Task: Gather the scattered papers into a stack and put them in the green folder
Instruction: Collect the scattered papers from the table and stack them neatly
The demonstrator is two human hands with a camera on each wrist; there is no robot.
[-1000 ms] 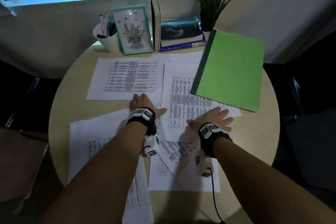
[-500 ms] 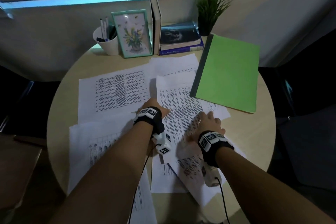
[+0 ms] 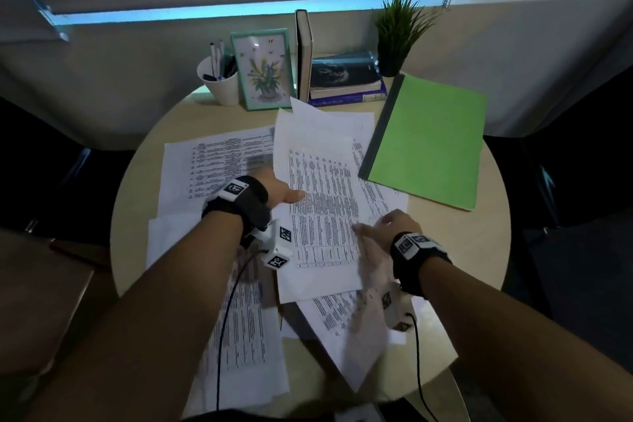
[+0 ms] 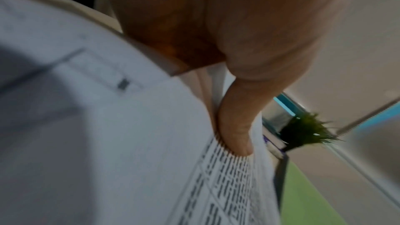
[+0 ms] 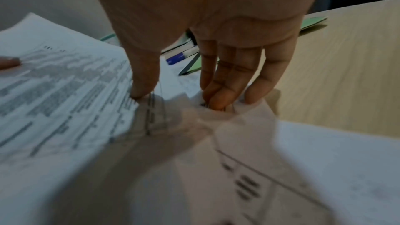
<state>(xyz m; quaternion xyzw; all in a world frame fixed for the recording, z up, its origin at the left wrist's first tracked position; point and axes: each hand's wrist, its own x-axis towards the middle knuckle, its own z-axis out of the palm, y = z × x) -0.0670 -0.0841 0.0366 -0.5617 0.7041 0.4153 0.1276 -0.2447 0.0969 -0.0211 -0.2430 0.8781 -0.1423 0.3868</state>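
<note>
White printed papers lie scattered over the round table (image 3: pixel 462 250). One sheet (image 3: pixel 212 164) lies at the left, another (image 3: pixel 246 336) at the near edge, and a skewed one (image 3: pixel 352 325) under my right wrist. My left hand (image 3: pixel 291 193) pinches the central sheets (image 3: pixel 322 216) by their left edge, with the thumb (image 4: pixel 233 134) on top and the fingers hidden beneath; the far end is raised. My right hand (image 3: pixel 376 229) rests at their right edge. Its thumb sits on the top sheet and its straight fingers (image 5: pixel 218 98) press a rumpled sheet. The shut green folder (image 3: pixel 431 144) lies at the back right, over one sheet's corner.
Along the back stand a white pen cup (image 3: pixel 222 82), a framed flower picture (image 3: pixel 263 68), an upright book (image 3: pixel 303 55), stacked books (image 3: pixel 346 82) and a small plant (image 3: pixel 397 34). A brown surface (image 3: pixel 34 284) adjoins the table on the left. Cables hang from both wrists.
My left hand has gone from lying flat on the papers to pinching the central sheets and lifting them. The right hand has slid nearer, dragging sheets inward.
</note>
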